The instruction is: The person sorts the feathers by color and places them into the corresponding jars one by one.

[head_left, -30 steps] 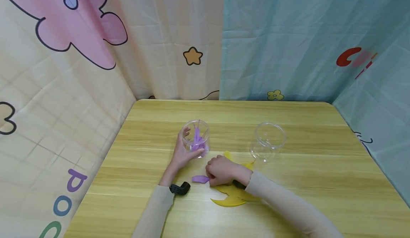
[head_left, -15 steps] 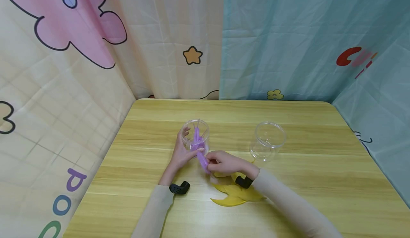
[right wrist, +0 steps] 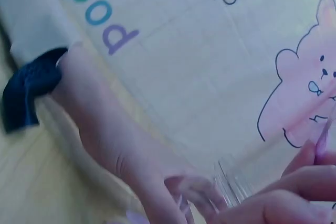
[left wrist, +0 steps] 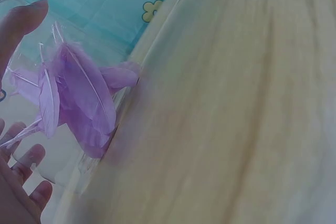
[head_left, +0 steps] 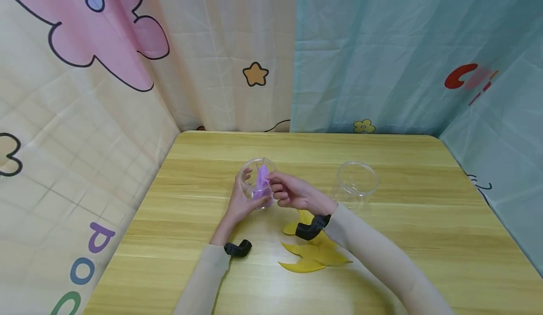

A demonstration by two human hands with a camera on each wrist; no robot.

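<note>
My left hand grips a clear plastic cup with its fingers and thumb round the side. Several purple feathers stand and lean inside it, some with thin quills pointing up. At the right side of the cup's rim, my right hand pinches a purple feather between thumb and fingers. The right wrist view also catches the held feather, partly cut off at the frame's edge. Below the right forearm lie several yellow feathers on the table.
A second clear cup stands on the wooden table to the right, behind the right hand. Printed curtains hang along the table's back and sides. Each wrist wears a black camera.
My right hand has picked the purple feather off the table and lifted it left and away to the cup's rim. The left hand and cup have stayed in place.
</note>
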